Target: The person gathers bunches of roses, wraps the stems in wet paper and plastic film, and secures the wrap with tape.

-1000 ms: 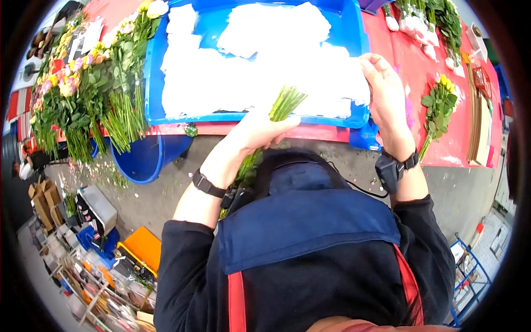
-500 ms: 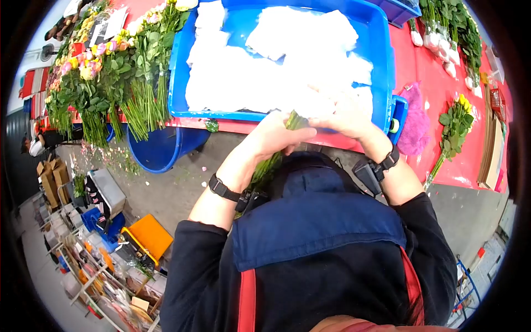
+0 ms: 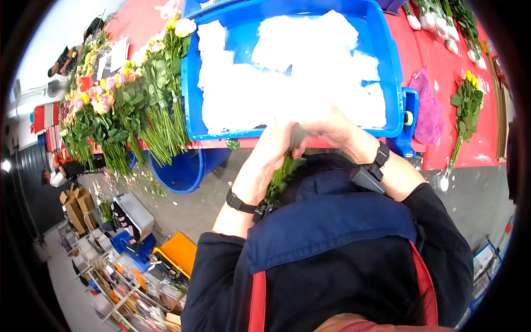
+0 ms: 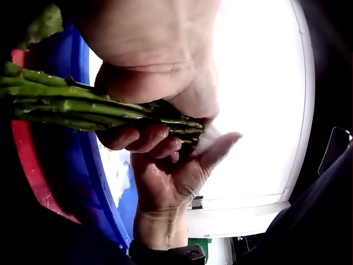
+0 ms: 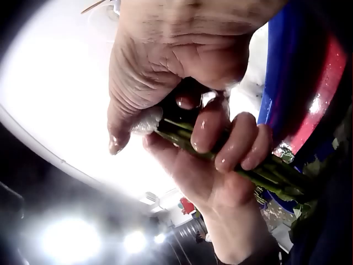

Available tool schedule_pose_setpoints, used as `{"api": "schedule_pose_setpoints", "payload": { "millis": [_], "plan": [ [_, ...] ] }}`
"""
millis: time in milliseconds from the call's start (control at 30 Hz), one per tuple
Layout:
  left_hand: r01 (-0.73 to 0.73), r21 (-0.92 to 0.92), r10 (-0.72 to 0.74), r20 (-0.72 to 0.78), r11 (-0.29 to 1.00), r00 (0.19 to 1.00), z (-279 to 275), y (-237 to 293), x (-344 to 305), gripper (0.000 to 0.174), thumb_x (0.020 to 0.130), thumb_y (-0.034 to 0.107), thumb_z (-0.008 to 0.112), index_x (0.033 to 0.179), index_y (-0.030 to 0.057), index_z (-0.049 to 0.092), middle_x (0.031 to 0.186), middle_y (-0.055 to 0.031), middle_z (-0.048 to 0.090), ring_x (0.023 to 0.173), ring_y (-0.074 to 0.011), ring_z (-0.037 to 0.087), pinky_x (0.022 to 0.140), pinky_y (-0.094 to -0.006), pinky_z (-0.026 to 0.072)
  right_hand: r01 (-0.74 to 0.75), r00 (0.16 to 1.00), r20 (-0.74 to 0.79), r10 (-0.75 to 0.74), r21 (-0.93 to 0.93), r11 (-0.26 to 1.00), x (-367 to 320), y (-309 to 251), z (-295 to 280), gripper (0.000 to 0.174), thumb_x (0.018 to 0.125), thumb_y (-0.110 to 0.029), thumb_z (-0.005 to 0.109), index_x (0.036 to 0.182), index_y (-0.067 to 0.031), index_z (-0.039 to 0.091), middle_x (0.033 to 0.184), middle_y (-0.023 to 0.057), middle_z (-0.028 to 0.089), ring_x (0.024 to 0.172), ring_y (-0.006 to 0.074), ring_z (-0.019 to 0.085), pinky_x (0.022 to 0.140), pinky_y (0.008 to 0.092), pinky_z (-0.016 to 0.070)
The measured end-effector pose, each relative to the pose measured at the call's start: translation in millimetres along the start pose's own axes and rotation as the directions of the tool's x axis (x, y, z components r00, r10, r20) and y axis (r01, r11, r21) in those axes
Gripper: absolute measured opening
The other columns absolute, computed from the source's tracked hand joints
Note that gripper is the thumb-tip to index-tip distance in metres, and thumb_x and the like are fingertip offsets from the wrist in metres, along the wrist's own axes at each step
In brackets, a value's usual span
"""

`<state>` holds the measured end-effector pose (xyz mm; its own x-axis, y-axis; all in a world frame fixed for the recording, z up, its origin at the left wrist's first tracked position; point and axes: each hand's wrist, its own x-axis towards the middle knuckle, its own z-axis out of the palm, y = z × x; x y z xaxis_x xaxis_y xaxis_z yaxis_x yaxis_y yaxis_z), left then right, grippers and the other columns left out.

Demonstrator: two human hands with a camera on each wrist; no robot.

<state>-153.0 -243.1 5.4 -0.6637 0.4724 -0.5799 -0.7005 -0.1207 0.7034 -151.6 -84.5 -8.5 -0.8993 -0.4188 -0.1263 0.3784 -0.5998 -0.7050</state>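
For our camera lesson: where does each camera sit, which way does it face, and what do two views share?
Head: on the head, facing forward and down at the blue tray; left hand, right hand and black sleeves show.
Left wrist: worn there, facing green stems; both hands show.
Right wrist: worn there, facing the white wad; both hands show.
Wrist views share green stems, white wad.
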Motion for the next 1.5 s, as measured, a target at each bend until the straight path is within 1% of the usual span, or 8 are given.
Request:
{"api": "schedule_pose_setpoints", "payload": {
  "millis": [233,633,700,767,833,1100,1400,1500],
  "plan": [
    [-0.361,0.253,0.398,-0.111,0.898,0.911,-5,-22,10,0.027,0.1,0.025,0.048,0.105,0.0002,0.058,0.079,-0.0068,0.062,0.063,-0.0128,0.059,0.054,-0.0223,0.0457,-0.049,0.968,-0.251,0.027,-0.082,0.995,18,9,-2,0.028,0.082,-0.015,0.069,0.106,-0.0012,0.063,0.093,0.0072,0.067,0.079,0.0138,0.064,0.051,0.0245,0.0506],
    [-0.06,0.192,0.093,-0.168,0.979,0.981,-32,21,12,0.029,0.1,0.025,0.048,0.093,0.0006,0.062,0.066,-0.0056,0.059,0.051,-0.0119,0.054,0.046,-0.0247,0.0441,-0.172,0.927,-0.368,0.065,-0.266,0.948,49,22,2,0.048,0.078,-0.027,0.075,0.113,0.0017,0.058,0.098,0.0118,0.067,0.081,0.0179,0.063,0.065,0.0304,0.0499],
    [-0.043,0.195,0.074,-0.152,0.98,0.986,-49,31,16,0.028,0.099,0.023,0.048,0.092,0.0002,0.061,0.068,-0.008,0.061,0.051,-0.0138,0.054,0.045,-0.0268,0.0451,0.067,0.83,-0.259,-0.494,-0.833,0.55,34,27,-13,0.045,0.077,-0.023,0.075,0.112,-0.0004,0.058,0.101,0.0099,0.062,0.085,0.0215,0.06,0.075,0.0343,0.0476],
    [0.009,0.156,0.007,-0.103,0.988,0.995,-67,43,16,0.028,0.099,0.023,0.047,0.092,-0.0001,0.062,0.07,-0.0096,0.062,0.051,-0.0153,0.055,0.045,-0.0274,0.0453,-0.123,0.789,-0.011,-0.614,-0.982,-0.141,8,4,-36,0.045,0.071,-0.024,0.078,0.105,-0.0013,0.06,0.103,0.0132,0.059,0.088,0.0309,0.057,0.081,0.0413,0.0444],
    [0.082,-0.012,-0.082,-0.043,0.997,0.996,-77,48,15,0.028,0.098,0.025,0.046,0.098,-0.0002,0.059,0.079,-0.0125,0.063,0.053,-0.0182,0.053,0.045,-0.0312,0.0445,-0.311,0.885,-0.142,-0.444,-0.89,-0.335,-11,4,-52,0.034,0.067,-0.026,0.077,0.09,-0.0041,0.063,0.09,0.0138,0.058,0.084,0.0338,0.056,0.082,0.0444,0.0429],
    [0.217,-0.3,-0.168,0.18,0.929,0.969,-104,39,18,0.028,0.098,0.025,0.047,0.104,-0.0006,0.058,0.084,-0.0123,0.063,0.055,-0.0195,0.052,0.046,-0.0332,0.0436,-0.428,0.841,-0.404,-0.361,-0.904,0.012,-29,1,-68,0.026,0.074,-0.029,0.073,0.074,-0.0035,0.066,0.07,0.0162,0.063,0.069,0.0323,0.062,0.064,0.0414,0.0476],
    [0.041,0.137,-0.038,-0.026,0.99,0.999,-86,36,-1,0.027,0.097,0.024,0.053,0.094,-0.0008,0.063,0.077,-0.0108,0.066,0.051,-0.0153,0.056,0.045,-0.0276,0.0457,-0.231,0.931,-0.313,-0.186,-0.903,0.363,-38,-16,-88,0.032,0.078,-0.016,0.069,0.105,-0.0001,0.068,0.087,0.0178,0.067,0.08,0.0236,0.066,0.079,0.0311,0.0509],
    [0.027,0.153,-0.021,-0.043,0.988,0.999,-79,37,-5,0.024,0.096,0.023,0.056,0.093,0.0004,0.062,0.08,-0.0124,0.068,0.052,-0.0137,0.056,0.044,-0.0264,0.0455,-0.492,0.771,-0.387,-0.506,-0.866,-0.088,-28,-48,-120,0.02,0.078,-0.012,0.059,0.09,0.0014,0.069,0.087,0.0213,0.068,0.088,0.0352,0.067,0.076,0.0422,0.0522]
  ]
}}
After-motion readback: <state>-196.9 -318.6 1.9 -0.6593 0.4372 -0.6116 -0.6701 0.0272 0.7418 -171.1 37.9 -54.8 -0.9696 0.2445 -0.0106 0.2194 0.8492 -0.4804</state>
